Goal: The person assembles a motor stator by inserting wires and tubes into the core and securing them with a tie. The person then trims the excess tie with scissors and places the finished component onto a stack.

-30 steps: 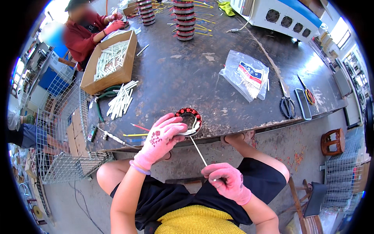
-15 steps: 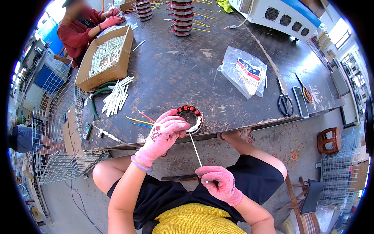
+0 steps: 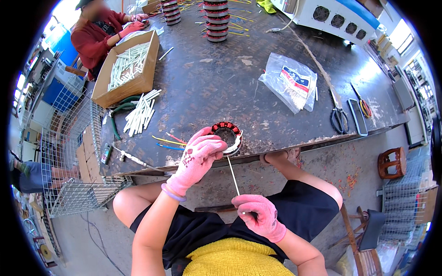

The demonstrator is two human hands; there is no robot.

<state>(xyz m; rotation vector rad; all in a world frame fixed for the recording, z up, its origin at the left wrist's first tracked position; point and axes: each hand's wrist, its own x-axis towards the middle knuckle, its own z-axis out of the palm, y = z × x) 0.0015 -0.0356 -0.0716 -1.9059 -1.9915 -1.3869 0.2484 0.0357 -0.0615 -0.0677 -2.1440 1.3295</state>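
Observation:
At the table's near edge lies a motor stator (image 3: 222,125), a dark ring with red copper windings and a white band along its right side. My left hand (image 3: 199,156), in a pink glove, is closed on the ring's near left side, its fingertips partly hiding it. Yellow, red and blue lead wires (image 3: 169,142) stick out to the left beneath that hand. From the stator's near rim a thin white cord (image 3: 233,175) runs straight down past the table edge. My right hand (image 3: 258,216), also gloved in pink, pinches its lower end above my lap.
White sleeves (image 3: 142,113) lie beside green-handled pliers (image 3: 115,120) and an open carton (image 3: 149,69) of more sleeves. Stacked stators (image 3: 216,20) stand at the back. A plastic bag (image 3: 290,83), scissors (image 3: 340,120) and a phone (image 3: 357,117) lie right. A co-worker (image 3: 99,37) sits far left.
The whole view has shifted slightly to the right. Both hands keep their grips, and the cord stays straight between the stator and my right hand.

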